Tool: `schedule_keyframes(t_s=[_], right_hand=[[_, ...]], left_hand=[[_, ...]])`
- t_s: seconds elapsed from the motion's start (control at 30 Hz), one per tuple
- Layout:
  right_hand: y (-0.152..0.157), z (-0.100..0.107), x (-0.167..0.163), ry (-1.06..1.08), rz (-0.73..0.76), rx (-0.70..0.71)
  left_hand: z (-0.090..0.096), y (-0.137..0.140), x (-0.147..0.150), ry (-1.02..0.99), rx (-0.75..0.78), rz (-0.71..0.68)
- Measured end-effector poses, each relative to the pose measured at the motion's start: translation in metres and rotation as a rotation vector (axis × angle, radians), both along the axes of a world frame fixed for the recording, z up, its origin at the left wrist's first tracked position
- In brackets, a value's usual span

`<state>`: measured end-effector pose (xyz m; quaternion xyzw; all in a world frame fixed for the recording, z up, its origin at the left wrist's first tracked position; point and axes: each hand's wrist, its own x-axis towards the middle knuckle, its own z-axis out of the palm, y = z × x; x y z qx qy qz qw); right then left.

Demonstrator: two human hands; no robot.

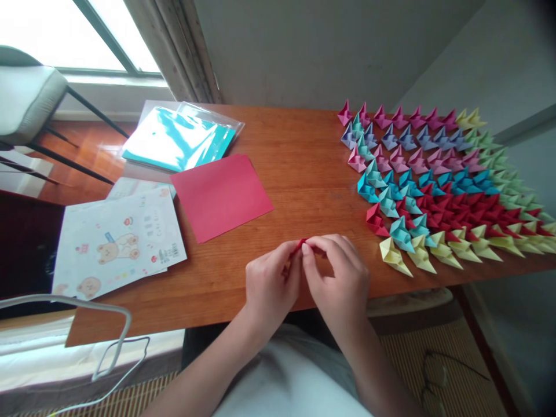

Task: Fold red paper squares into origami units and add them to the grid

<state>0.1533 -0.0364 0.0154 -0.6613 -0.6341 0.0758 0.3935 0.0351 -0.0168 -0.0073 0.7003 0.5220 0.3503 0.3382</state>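
Note:
Both hands meet near the table's front edge over a small piece of folded red paper [302,243]. My left hand [273,281] pinches it from the left, thumb and forefinger together. From the right, my right hand [339,275] presses on it with thumb and fingertips. Most of the paper is hidden by the fingers, so its shape cannot be made out. Up and to the left of my hands lies a stack of red paper sheets [223,197]. Rows of folded paper pieces [417,159] in pink, purple, blue, red, yellow and green stand on the right.
Left on the wooden table [299,168] lie a plastic-wrapped turquoise paper pack [178,139] and a white bear-print pad [121,243]. A white cable [124,330] loops at the lower left. Beyond are a chair [32,98] and a curtain [182,52].

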Motion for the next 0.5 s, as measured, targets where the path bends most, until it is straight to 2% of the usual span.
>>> schedule_keyframes(t_s=[0.1, 0.23, 0.5], right_hand=[[-0.005, -0.001, 0.001, 0.066, 0.071, 0.003], [-0.01, -0.007, 0.0, 0.144, 0.109, -0.006], [-0.004, -0.012, 0.003, 0.117, 0.034, -0.002]], left_hand=[[0.003, 0.004, 0.0, -0.182, -0.141, 0.024], [0.003, 0.007, 0.001, -0.341, -0.231, 0.034], [0.003, 0.008, -0.004, -0.356, -0.31, -0.098]])
